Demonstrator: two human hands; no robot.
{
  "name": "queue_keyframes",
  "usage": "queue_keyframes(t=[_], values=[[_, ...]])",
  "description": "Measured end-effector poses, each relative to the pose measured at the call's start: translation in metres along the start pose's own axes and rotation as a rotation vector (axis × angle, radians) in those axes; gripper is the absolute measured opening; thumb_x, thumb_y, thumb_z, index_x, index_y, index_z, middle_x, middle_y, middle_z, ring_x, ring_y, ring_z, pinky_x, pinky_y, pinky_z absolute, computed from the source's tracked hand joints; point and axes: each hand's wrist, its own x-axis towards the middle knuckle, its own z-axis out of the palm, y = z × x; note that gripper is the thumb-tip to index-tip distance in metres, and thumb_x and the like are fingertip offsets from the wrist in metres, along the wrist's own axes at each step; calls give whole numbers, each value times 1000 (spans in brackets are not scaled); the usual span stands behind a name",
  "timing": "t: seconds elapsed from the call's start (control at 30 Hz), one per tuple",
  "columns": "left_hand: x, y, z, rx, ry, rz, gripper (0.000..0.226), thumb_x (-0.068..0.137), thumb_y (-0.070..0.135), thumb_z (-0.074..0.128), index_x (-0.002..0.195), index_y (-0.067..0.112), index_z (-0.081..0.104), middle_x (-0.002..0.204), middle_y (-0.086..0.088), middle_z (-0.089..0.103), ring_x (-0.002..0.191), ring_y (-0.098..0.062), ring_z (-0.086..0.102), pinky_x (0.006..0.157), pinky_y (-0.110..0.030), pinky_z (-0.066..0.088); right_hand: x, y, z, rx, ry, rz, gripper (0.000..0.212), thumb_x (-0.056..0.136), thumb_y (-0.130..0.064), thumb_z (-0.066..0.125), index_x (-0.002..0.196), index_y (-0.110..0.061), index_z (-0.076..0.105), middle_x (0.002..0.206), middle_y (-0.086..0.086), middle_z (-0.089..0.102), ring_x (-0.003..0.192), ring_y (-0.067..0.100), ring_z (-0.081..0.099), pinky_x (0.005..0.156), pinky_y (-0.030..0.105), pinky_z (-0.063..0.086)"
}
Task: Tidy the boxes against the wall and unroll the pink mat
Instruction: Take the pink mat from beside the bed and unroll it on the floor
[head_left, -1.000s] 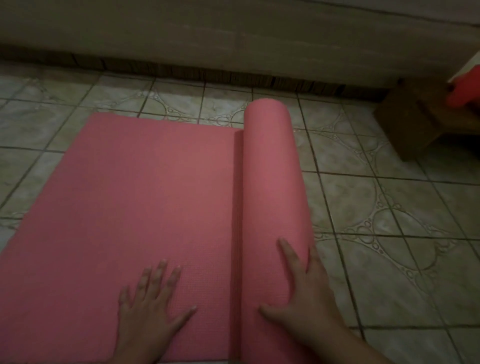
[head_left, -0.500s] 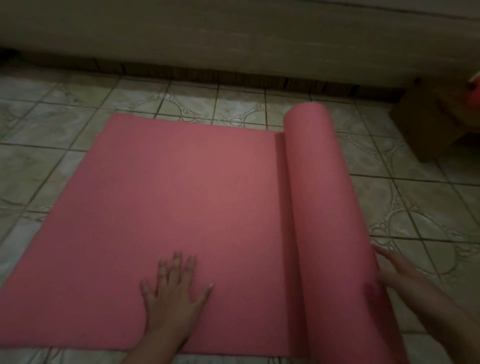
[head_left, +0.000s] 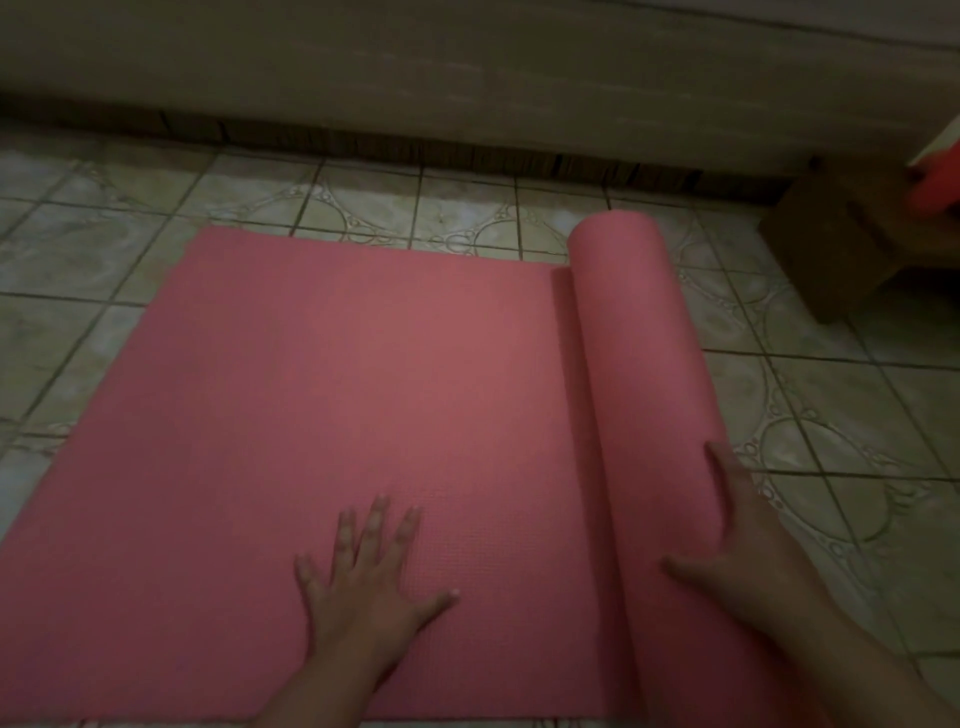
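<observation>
Head view: no legible writing is seen on anything. The pink mat (head_left: 332, 415) is spread flat over the tiled floor (head_left: 857, 415), its rolled part (head_left: 644, 364) at the right. The left hand (head_left: 363, 582) is pressed flat on the spread part, fingers straight and splayed. The right hand (head_left: 743, 545) is laid against the roll's right flank, fingers extended. A cardboard box (head_left: 841, 239) is seen by the wall (head_left: 467, 78).

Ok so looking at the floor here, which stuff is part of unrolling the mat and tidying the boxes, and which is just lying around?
Part of the job:
pink mat, flat part laid on the tiles
rolled end of the mat
left hand pressing the flat part
right hand on the roll
cardboard box by the wall

Just there:
red object at the right edge, too cut off to identify
</observation>
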Motion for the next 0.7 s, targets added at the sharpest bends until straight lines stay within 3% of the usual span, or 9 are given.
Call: queue_keyframes(t=[0.2,0.37,0.6,0.7], values=[[-4,-60,-8,47,40,-33,107,34,99,2,128,56,-28,145,18,-35,144,-13,-17,109,-61,7,-23,-35,17,52,-60,-63,123,48,-31,85,141,-53,8,138,5,45,119,24,51,94,34,45],[-6,-114,-21,106,44,-58,113,30,101,-3,132,55,-25,148,16,-33,141,-9,-18,112,-58,8,-43,-61,41,-4,-157,-47,121,54,-48,80,141,-50,-5,132,6,37,116,26,51,91,35,45],[-5,-87,-22,5,33,-163,122,33,100,-2,141,46,-15,156,11,-22,146,-23,-15,112,-60,6,-30,-23,20,163,-206,88,128,38,-42,87,145,-39,17,143,10,35,128,22,39,102,30,34],[-6,-64,-18,-34,42,-181,123,37,98,-3,145,40,-11,157,9,-21,146,-26,-13,114,-59,7,-23,-12,9,171,-162,176,117,46,-32,80,147,-25,22,150,16,26,136,27,27,111,37,27]])
